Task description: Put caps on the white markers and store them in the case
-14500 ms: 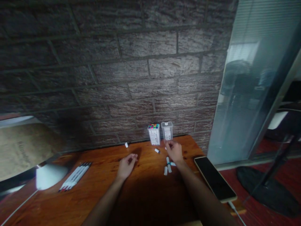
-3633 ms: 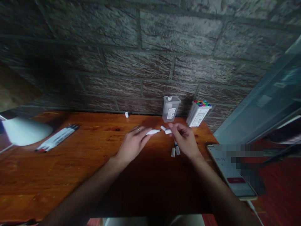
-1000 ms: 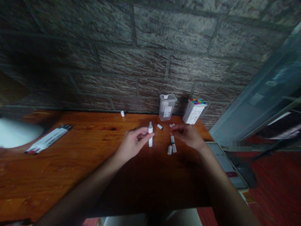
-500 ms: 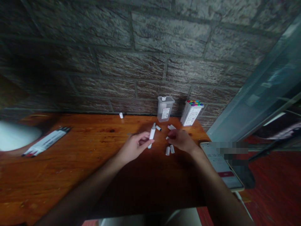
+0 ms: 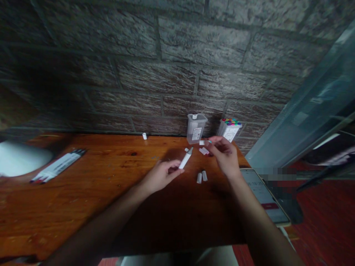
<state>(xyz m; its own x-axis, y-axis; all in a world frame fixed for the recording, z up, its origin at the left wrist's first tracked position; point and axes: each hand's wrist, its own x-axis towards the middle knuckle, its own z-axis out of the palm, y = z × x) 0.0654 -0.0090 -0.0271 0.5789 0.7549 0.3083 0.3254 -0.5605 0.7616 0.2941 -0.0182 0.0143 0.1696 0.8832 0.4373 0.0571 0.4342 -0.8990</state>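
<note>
Between the fingers of my left hand (image 5: 163, 175) is a white marker pen (image 5: 185, 159), its uncapped grey tip pointing up and to the right. My right hand (image 5: 226, 157) pinches a white marker cap (image 5: 203, 142) with a bit of turquoise at its end, held in front of the clear plastic box. Two loose caps (image 5: 202, 176) lie below, between the hands. Pale caps (image 5: 204, 150) rest on the table just under my right fingers. Another cap (image 5: 186, 149) shows partly behind the marker's tip.
A clear plastic box (image 5: 193, 129) stands by the brick wall, beside a box of colourful-ended markers (image 5: 230, 129). One cap (image 5: 144, 136) stands at the back. Packed pens (image 5: 58, 166) lie left near a white rounded object (image 5: 22, 159). A phone (image 5: 266, 195) lies at the right edge.
My right hand has risen from the table with a cap in its fingers. The marker in my left hand has tilted to the right and moved slightly right.
</note>
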